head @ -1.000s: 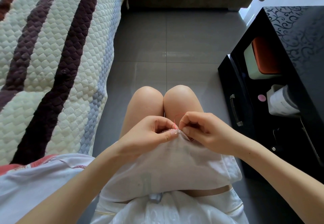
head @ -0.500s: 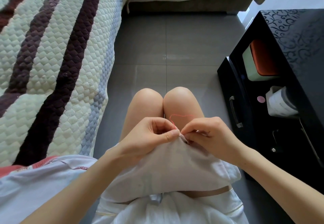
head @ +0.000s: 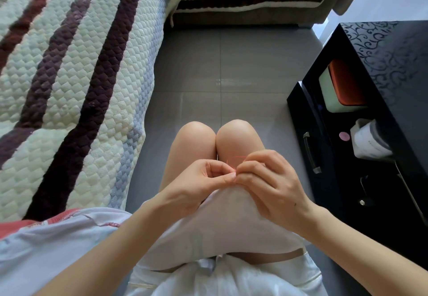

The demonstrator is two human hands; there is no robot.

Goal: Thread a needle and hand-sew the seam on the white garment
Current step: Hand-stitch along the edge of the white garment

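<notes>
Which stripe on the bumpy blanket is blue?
The pale blue stripe running along the blanket's edge, nearest the floor; the other stripes are dark purple or reddish-brown.

Grey tiled floor (head: 231,68), striped quilted sofa (head: 69,75) at left, glossy black cabinet (head: 389,64) at right — daylight beyond

Needle too small to tell; garment (head: 231,221) seam behind fingertips (head: 231,175); thread (head: 238,157) end inside right hand (head: 271,187)
</notes>
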